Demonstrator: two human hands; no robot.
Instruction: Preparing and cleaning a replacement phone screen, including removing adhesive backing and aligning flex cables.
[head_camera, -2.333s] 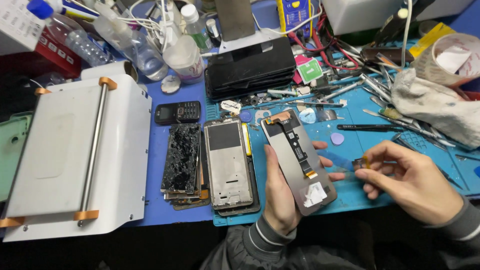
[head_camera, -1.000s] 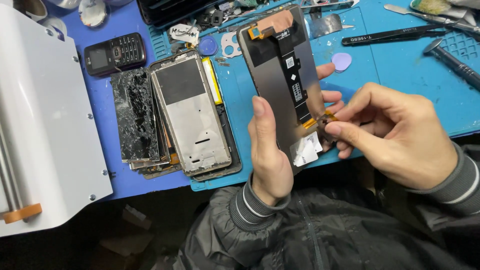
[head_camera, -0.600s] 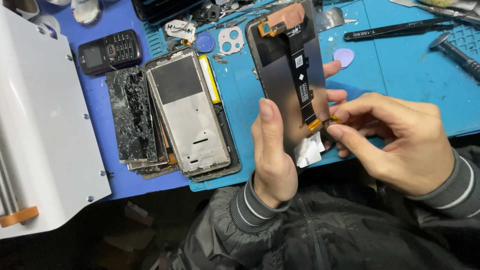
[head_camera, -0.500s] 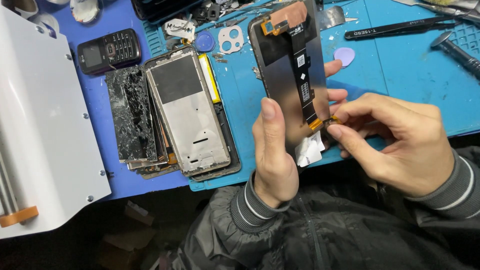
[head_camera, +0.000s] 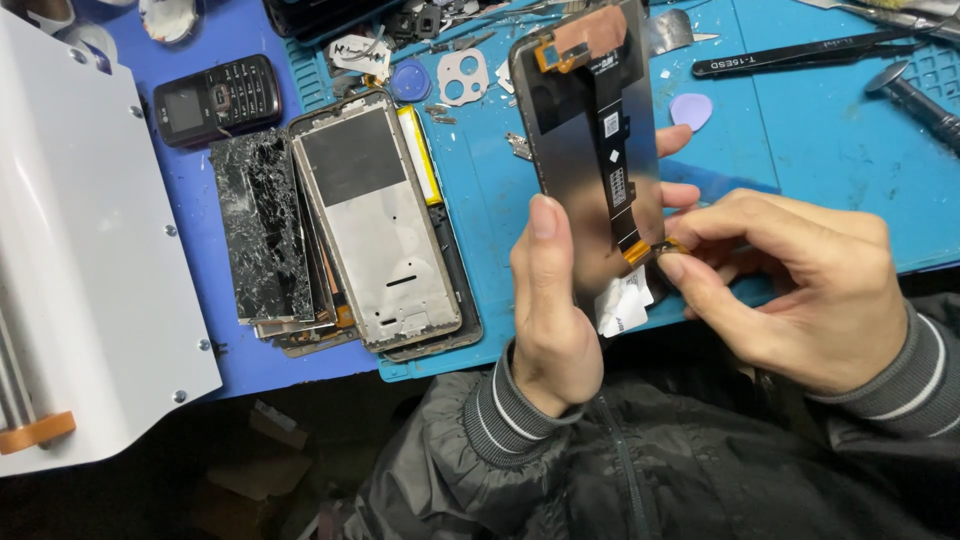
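The left hand (head_camera: 555, 330) has its grip clamped on the dark phone screen (head_camera: 590, 150), thumb on the left edge and fingers behind the right edge. The screen stands up in the middle of the frame, back side showing. A flat black cable (head_camera: 612, 150) runs down that back. The right hand (head_camera: 800, 290) pinches its grip together on the orange end of the cable (head_camera: 650, 250), low on the screen, just right of the left thumb. Left of the hands, on the blue worktop (head_camera: 820, 130), lie 1 metal phone frame (head_camera: 375, 220) and 1 cracked screen (head_camera: 262, 225), side by side. A small black phone (head_camera: 218, 98) sits at the upper left. Black tweezers (head_camera: 790, 55) lie at the upper right.
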